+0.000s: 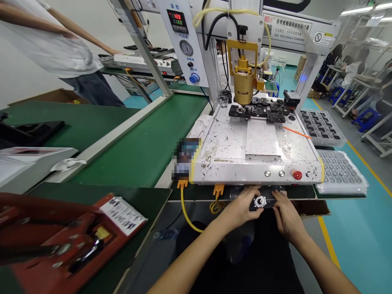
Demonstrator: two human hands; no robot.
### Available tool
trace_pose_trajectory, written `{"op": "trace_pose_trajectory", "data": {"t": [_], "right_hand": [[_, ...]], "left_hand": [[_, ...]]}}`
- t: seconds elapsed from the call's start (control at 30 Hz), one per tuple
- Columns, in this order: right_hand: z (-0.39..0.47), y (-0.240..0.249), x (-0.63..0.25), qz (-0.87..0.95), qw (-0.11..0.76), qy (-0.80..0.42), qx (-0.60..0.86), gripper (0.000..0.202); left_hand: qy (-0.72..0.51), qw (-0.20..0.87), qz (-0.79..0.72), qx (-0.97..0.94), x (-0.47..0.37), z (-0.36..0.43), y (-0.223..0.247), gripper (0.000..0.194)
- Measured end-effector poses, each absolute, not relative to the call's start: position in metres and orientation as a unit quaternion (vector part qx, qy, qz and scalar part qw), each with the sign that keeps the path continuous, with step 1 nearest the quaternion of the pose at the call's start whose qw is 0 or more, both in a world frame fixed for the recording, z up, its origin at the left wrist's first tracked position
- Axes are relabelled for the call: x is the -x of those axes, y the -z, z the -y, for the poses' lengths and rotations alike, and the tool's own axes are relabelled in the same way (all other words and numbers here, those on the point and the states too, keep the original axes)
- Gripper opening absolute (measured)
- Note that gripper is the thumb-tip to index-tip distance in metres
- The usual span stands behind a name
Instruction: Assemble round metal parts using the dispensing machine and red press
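Note:
At the front edge of the bench, below the machine, my left hand (246, 206) pinches a small black part with a round silver-white disc (260, 202) facing up. To its right, my right hand (286, 212) has bent fingers and a thumb at the dark flat piece (271, 201) that lies between the hands. Whether this dark piece belongs to the part with the disc, I cannot tell. Above and behind my hands stands a white heat press machine (226, 171), with a brass-coloured heating head (243, 85) over black fixtures (260, 110).
Clear trays of black parts (323, 128) and of round pieces (341, 171) are stacked at right. Left of the machine are a phone-like screen (185, 157), a yellow cable (183, 208) and a green conveyor (137, 143). A red hand press (61, 245) sits at lower left. Another person (67, 53) stands behind.

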State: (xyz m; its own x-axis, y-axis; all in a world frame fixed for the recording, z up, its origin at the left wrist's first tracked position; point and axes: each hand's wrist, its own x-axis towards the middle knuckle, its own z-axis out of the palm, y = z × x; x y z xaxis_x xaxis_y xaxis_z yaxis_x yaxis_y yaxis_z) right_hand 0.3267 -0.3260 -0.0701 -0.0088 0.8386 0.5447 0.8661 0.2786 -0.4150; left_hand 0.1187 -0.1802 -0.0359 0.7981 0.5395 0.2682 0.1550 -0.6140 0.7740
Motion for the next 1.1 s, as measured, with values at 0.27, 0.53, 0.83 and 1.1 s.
{"op": "trace_pose_trajectory", "data": {"t": [0.27,0.53,0.83,1.1], "right_hand": [[0.317,0.062,-0.323,0.604,0.443,-0.049,0.661,0.014],[0.325,0.012,-0.326,0.479,0.480,-0.194,0.709,0.028],[0.312,-0.045,-0.289,0.402,0.508,-0.458,0.609,0.040],[0.296,-0.049,-0.272,0.350,0.511,-0.554,0.556,0.044]], "left_hand": [[-0.265,0.357,-0.218,-0.869,-0.105,0.193,0.034,0.037],[-0.305,0.413,-0.276,-0.813,-0.115,0.200,0.019,0.029],[-0.306,0.791,-0.313,-0.429,-0.076,0.240,-0.011,0.050],[-0.328,0.814,-0.351,-0.327,-0.052,0.253,-0.038,0.065]]}}
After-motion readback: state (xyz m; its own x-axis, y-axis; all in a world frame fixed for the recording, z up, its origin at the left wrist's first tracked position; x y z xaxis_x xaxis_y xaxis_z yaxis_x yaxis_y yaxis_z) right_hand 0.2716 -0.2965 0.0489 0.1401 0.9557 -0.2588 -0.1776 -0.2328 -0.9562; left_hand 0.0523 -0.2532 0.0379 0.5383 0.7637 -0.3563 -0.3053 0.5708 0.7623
